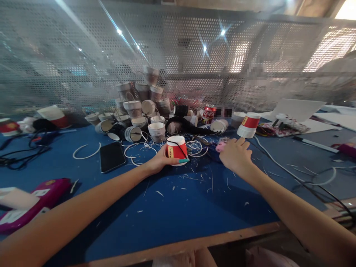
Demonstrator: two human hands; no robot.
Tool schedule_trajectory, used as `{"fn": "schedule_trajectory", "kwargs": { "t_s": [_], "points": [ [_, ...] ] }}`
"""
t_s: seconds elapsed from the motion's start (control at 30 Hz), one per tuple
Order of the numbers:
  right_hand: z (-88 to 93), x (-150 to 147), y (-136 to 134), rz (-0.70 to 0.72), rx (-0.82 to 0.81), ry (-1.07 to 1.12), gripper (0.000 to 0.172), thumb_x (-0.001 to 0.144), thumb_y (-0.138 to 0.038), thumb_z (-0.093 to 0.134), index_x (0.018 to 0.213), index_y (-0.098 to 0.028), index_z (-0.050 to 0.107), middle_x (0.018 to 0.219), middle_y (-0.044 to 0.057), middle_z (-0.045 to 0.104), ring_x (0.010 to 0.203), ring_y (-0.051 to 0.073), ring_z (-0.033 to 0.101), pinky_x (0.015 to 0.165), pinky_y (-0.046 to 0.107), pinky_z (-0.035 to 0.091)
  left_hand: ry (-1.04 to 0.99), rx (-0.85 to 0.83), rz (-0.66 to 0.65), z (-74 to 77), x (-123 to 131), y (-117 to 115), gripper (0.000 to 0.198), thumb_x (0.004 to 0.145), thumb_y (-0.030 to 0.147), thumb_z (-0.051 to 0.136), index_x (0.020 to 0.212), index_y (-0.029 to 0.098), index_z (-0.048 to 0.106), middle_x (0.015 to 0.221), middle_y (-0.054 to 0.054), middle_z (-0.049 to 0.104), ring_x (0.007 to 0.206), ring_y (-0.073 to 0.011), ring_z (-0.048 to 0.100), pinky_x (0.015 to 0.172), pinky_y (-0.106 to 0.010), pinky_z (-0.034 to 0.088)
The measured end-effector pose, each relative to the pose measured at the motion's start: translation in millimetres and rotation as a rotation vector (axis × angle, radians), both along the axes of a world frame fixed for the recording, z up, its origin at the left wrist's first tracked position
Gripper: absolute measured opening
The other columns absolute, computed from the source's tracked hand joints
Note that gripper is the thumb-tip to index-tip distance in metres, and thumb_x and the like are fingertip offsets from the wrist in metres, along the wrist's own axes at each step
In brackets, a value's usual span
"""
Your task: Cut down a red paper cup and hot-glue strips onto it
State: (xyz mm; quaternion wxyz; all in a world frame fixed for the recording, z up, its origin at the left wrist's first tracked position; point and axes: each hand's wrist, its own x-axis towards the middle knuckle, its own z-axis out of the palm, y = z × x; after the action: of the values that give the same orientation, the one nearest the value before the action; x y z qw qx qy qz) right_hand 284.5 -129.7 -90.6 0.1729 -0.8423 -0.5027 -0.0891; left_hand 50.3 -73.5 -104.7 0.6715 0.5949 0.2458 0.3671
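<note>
White scraps (159, 193) lie on the blue counter (167, 217). There, the left hand (159, 161) has its fingers around a red cup (172, 152). The right hand (236, 155) bends its fingers by a pink thing (221, 145); I can't tell if they grip it. Looks like a reaching step, calling next for a steady cup.

Left fingers (171, 161) hold a red paper cup (177, 150); right fingers (240, 143) are at a pink object (220, 146).

Two grips (237, 154), one black phone (112, 157), one soda can (208, 114).
</note>
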Motion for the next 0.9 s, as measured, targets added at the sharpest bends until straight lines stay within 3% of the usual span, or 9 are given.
{"fn": "schedule_trajectory", "kwargs": {
  "t_s": [0.1, 0.17, 0.27, 0.33, 0.5, 0.73, 0.83, 0.9],
  "points": [
    [6.0, -7, -6, 0.2, 0.213, -0.096, 0.039, 0.074, -0.022, 0.048, 0.107, -0.003, 0.043, 0.115, 0.03, 0.04, 0.11, 0.044, 0.036, 0.08, 0.056, 0.037, -0.007, -0.005, 0.003, -1.4, 0, 1, 0.062, 0.047, 0.016, 0.079, 0.104, 0.013, 0.054, 0.098, -0.011, 0.067, 0.086, -0.0236, 0.063, 0.083, -0.04, 0.047],
    [9.2, -13, -10, 0.442, 0.319, -0.054, 0.034, 0.078, -0.025, 0.045, 0.108, -0.009, 0.042, 0.116, 0.024, 0.043, 0.112, 0.037, 0.036, 0.087, 0.053, 0.035, -0.005, -0.001, 0.0, -2.0, 0, 1, 0.063, 0.047, 0.015, 0.079, 0.105, 0.014, 0.053, 0.095, -0.01, 0.067, 0.085, -0.0232, 0.064, 0.082, -0.04, 0.047],
    [7.4, -24, -14, 0.789, 0.311, 0.173, 0.031, 0.082, -0.036, 0.045, 0.106, -0.016, 0.042, 0.108, 0.013, 0.049, 0.103, 0.026, 0.043, 0.09, 0.044, 0.037, 0.014, 0.032, 0.019, -2.8, 0, 1, 0.066, 0.049, 0.012, 0.079, 0.107, 0.016, 0.05, 0.096, -0.007, 0.067, 0.087, -0.0219, 0.064, 0.085, -0.039, 0.046],
    [2.5, -32, -15, 0.893, 0.256, 0.314, 0.035, 0.081, -0.043, 0.049, 0.104, -0.018, 0.042, 0.105, 0.01, 0.05, 0.1, 0.024, 0.044, 0.088, 0.041, 0.04, 0.038, 0.064, 0.042, -3.0, 0, 0, 0.071, 0.048, 0.01, 0.079, 0.11, 0.019, 0.046, 0.102, -0.006, 0.065, 0.092, -0.0217, 0.062, 0.087, -0.039, 0.046],
    [-9.3, -41, -12, 0.956, 0.179, 0.446, 0.028, 0.081, -0.037, 0.049, 0.1, -0.017, 0.043, 0.102, 0.01, 0.052, 0.094, 0.021, 0.045, 0.084, 0.038, 0.041, 0.134, 0.154, 0.055, -0.9, 2, -4, 0.08, 0.047, 0.008, 0.079, 0.114, 0.023, 0.037, 0.111, -0.006, 0.059, 0.101, -0.023, 0.058, 0.086, -0.039, 0.047],
    [-16.6, -41, -2, 0.897, 0.197, 0.724, 0.015, 0.081, -0.025, 0.042, 0.093, -0.018, 0.044, 0.083, 0.005, 0.054, 0.079, 0.017, 0.05, 0.07, 0.031, 0.041, 0.143, 0.206, 0.03, -1.5, 3, -4, 0.079, 0.049, 0.009, 0.078, 0.114, 0.022, 0.036, 0.114, -0.009, 0.059, 0.106, -0.0266, 0.057, 0.09, -0.044, 0.045],
    [-11.1, -38, 2, 0.884, 0.153, 0.902, 0.011, 0.075, -0.019, 0.04, 0.08, -0.018, 0.049, 0.069, 0.0, 0.051, 0.065, 0.013, 0.046, 0.062, 0.027, 0.038, 0.162, 0.19, 0.044, -1.0, 2, -5, 0.079, 0.048, 0.013, 0.08, 0.114, 0.021, 0.037, 0.116, -0.01, 0.058, 0.107, -0.0278, 0.056, 0.091, -0.046, 0.044],
    [-3.5, -33, 2, 0.978, 0.083, 0.985, 0.012, 0.067, -0.015, 0.04, 0.065, -0.018, 0.051, 0.061, 0.0, 0.049, 0.06, 0.013, 0.044, 0.06, 0.028, 0.036, 0.187, 0.182, 0.049, -0.6, 2, -5, 0.08, 0.048, 0.016, 0.08, 0.115, 0.021, 0.037, 0.117, -0.01, 0.057, 0.108, -0.0283, 0.056, 0.092, -0.048, 0.044]
  ]
}}
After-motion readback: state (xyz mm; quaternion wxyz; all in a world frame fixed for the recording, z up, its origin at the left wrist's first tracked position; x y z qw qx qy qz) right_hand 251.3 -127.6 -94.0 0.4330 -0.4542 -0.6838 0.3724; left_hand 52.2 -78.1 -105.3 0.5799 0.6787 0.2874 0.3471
